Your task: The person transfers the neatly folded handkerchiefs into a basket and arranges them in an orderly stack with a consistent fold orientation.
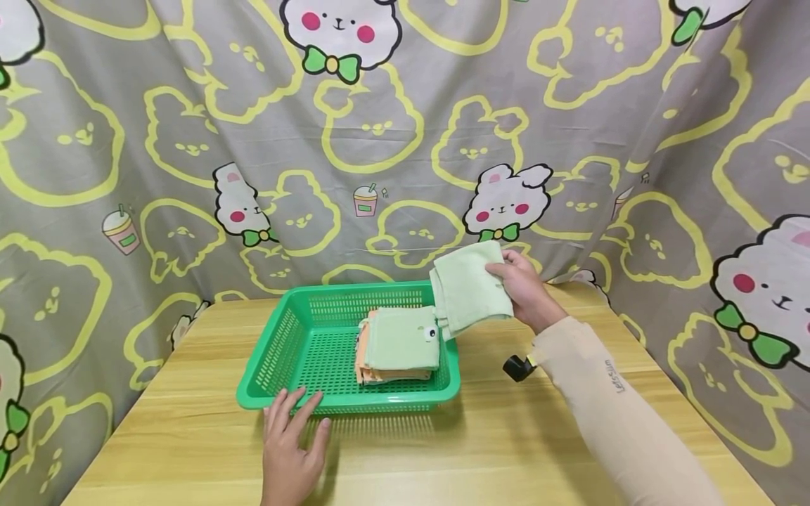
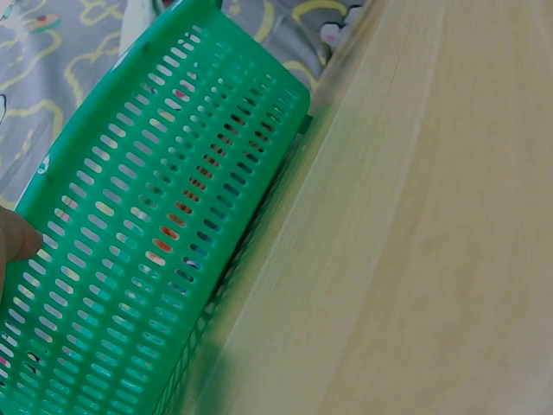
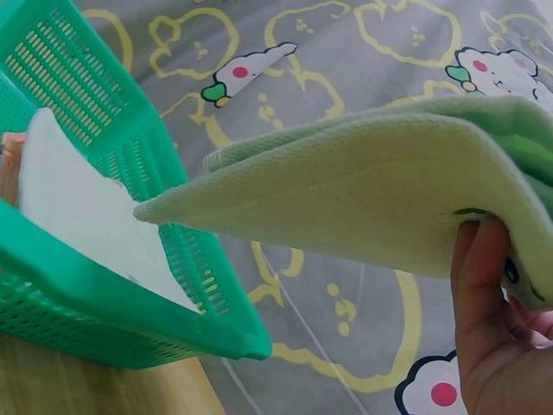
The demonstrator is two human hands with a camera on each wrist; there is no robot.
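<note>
A green perforated plastic basket (image 1: 297,351) sits on a wooden table (image 1: 481,450). Inside it lies a stack of folded cloths (image 1: 400,346), pale green on top with orange ones beneath. My right hand (image 1: 524,288) grips another folded pale green cloth (image 1: 470,289) in the air over the basket's right rear corner; the right wrist view shows that cloth (image 3: 371,194) pinched by the fingers (image 3: 484,320) above the basket (image 3: 112,294). My left hand (image 1: 292,439) rests flat with straight fingers on the table, fingertips touching the basket's front wall (image 2: 147,251).
A small black object (image 1: 519,367) lies on the table under my right forearm. A grey curtain printed with yellow bear outlines (image 1: 380,133) hangs close behind and beside the table.
</note>
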